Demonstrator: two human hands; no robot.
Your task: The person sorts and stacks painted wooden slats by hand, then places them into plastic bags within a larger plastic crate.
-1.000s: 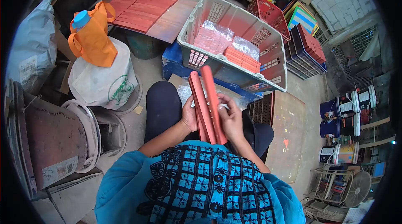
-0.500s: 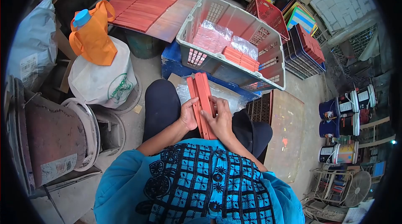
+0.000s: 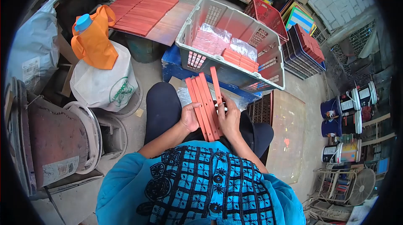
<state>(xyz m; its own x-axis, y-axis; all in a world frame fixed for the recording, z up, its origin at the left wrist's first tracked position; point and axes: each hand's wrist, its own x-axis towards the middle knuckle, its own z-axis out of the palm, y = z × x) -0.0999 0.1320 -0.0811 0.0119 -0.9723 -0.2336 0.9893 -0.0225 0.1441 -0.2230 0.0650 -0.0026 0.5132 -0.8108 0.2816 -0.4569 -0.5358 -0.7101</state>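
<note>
Several narrow red-painted wooden strips [image 3: 202, 109] with small holes lie side by side above my lap. My left hand [image 3: 191, 116] grips them from the left, thumb over the front face. My right hand [image 3: 229, 118] is closed on one separate red strip [image 3: 215, 84], tilted apart from the others at its upper end. Its lower end is near the right edge of the group, partly covered by my fingers. Clear plastic [image 3: 184, 95] and a piece of cardboard lie behind the strips, beyond my knees.
Ahead stands a grey crate [image 3: 235, 71] holding plastic-wrapped red strips [image 3: 213, 38], resting on a blue box [image 3: 172, 63]. Red strips cover a board [image 3: 168, 25] at upper left. An orange bag [image 3: 97, 48] sits on a white sack [image 3: 103, 78]. Paint buckets [image 3: 331, 118] stand at right.
The strips, stacked closely before, are now fanned out with their holed faces showing. My right hand has moved slightly right and drawn one strip away from the group.
</note>
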